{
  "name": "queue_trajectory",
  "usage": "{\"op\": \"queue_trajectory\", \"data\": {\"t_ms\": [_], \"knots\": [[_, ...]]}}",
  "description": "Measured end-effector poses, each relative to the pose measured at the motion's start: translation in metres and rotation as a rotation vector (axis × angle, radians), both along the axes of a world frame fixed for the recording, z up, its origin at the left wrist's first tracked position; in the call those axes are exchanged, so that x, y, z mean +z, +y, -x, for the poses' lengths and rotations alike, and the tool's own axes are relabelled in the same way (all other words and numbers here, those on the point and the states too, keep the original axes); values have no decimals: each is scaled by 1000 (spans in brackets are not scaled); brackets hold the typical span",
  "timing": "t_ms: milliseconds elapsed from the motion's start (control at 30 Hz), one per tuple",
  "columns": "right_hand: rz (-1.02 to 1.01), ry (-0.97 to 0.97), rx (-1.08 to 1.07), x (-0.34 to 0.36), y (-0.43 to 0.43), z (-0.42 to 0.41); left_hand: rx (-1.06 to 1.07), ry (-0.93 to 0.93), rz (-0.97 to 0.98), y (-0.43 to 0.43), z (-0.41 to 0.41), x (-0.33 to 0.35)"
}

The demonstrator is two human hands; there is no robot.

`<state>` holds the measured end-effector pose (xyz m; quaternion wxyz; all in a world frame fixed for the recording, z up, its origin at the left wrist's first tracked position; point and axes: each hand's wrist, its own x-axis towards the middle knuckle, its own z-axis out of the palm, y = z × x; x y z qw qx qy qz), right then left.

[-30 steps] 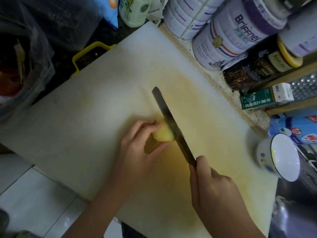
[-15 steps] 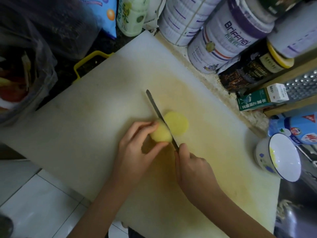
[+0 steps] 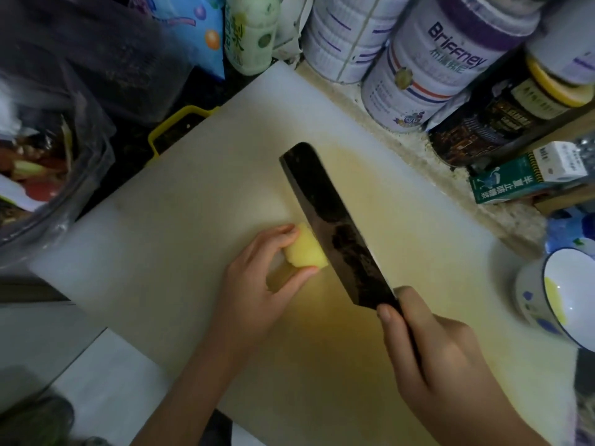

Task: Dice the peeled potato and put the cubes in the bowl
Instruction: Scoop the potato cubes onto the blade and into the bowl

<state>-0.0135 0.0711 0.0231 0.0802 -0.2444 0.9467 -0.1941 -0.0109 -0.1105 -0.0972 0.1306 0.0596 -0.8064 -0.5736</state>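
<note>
Head view, left hand [image 3: 257, 294] pinching potato [image 3: 306, 249]

hands [image 3: 257, 291] [image 3: 438, 358] 2 | potato [image 3: 306, 249] 1 | knife [image 3: 338, 233] 1 | bowl [image 3: 531, 291] 1 | cutting board [image 3: 193, 220] 1 | tins [image 3: 341, 37] [image 3: 434, 69] [image 3: 570, 37] 3

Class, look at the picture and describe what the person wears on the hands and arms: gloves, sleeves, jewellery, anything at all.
Nothing is worn. The left hand and right hand are bare: no gloves, no rings. The left forearm and right forearm are bare to the frame's edge, with no sleeve, watch or bracelet in view. The fingernails that show look short.
</note>
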Motion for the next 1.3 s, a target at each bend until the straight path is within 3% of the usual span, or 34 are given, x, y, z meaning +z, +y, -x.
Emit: {"op": "queue_trajectory", "data": {"t_ms": [500, 1300], "knots": [[-209, 230, -74, -10, -19, -22, 43, 6, -121, 4, 1, 0], [-390, 156, 32, -8, -17, -10, 58, 38, -44, 2, 1, 2]]}}
